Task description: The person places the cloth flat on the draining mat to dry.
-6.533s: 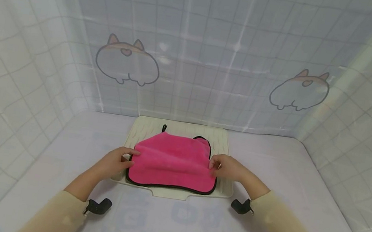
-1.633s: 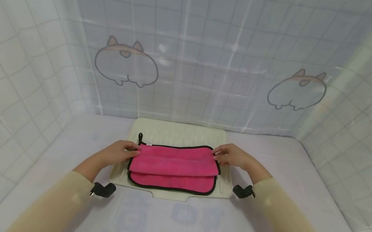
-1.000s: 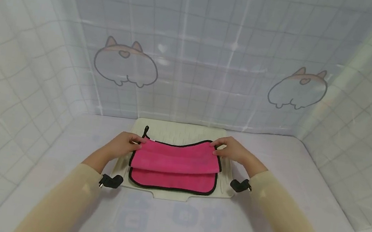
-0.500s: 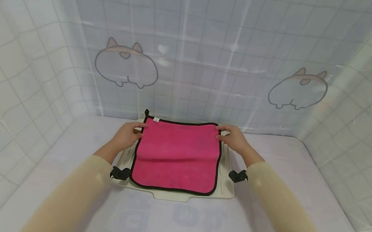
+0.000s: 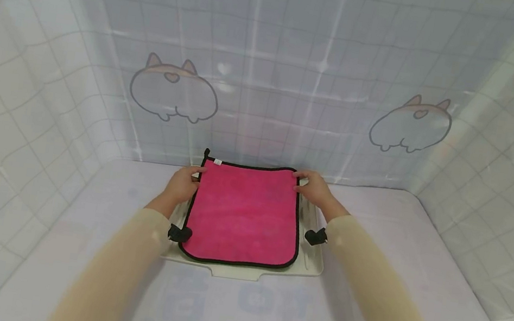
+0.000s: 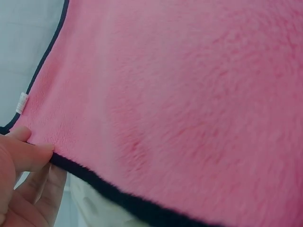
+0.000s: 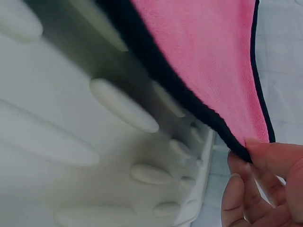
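Observation:
A pink plush towel (image 5: 244, 213) with black edging is spread over a cream ridged tray (image 5: 236, 273). My left hand (image 5: 183, 184) pinches its far left edge, close to the corner with the black loop and white tag (image 6: 22, 102). At the far right corner, my right hand (image 5: 314, 189) pinches the edge between thumb and fingers. The right wrist view shows that corner of the towel (image 7: 213, 71) lifted above the tray's raised ridges (image 7: 124, 105). In the head view the near edge of the towel lies along the tray's front.
The tray stands on a table with a pale printed cover (image 5: 355, 306). Behind it hangs a white gridded curtain (image 5: 269, 74) with cartoon animal prints, and similar curtains close off both sides. A black wrist mount (image 5: 180, 233) overlaps the towel's left edge.
The towel was folded over on itself; its upper layer has been drawn away toward the back and now lies nearly flat. Both hands have moved forward with its far corners, lately slightly closer together.

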`<act>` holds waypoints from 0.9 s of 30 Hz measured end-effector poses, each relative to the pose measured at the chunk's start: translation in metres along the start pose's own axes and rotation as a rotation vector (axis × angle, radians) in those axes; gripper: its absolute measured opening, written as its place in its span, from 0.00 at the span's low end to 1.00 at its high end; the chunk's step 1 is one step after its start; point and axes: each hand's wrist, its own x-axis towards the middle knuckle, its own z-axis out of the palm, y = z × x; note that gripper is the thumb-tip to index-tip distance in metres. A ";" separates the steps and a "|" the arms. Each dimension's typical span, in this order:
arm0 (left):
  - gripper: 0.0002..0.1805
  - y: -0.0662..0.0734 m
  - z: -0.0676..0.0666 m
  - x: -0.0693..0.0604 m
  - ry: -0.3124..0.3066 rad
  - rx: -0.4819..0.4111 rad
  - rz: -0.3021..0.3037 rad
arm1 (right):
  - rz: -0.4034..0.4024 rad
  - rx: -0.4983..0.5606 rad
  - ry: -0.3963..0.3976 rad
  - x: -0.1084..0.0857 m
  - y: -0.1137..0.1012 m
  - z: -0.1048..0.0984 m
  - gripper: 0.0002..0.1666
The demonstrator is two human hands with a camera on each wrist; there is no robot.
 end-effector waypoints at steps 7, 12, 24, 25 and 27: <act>0.31 -0.004 0.013 0.008 -0.004 0.097 -0.010 | 0.027 -0.054 -0.020 0.005 0.007 0.009 0.26; 0.32 -0.006 0.014 0.009 -0.012 0.122 -0.017 | 0.054 -0.098 -0.042 0.006 0.007 0.013 0.27; 0.33 -0.004 0.022 0.015 -0.073 0.160 -0.066 | 0.024 -0.173 -0.077 0.011 0.011 0.020 0.27; 0.33 -0.004 0.022 0.016 -0.077 0.157 -0.070 | 0.016 -0.184 -0.084 0.012 0.011 0.020 0.27; 0.33 -0.005 0.022 0.016 -0.088 0.148 -0.074 | 0.002 -0.208 -0.100 0.013 0.011 0.021 0.27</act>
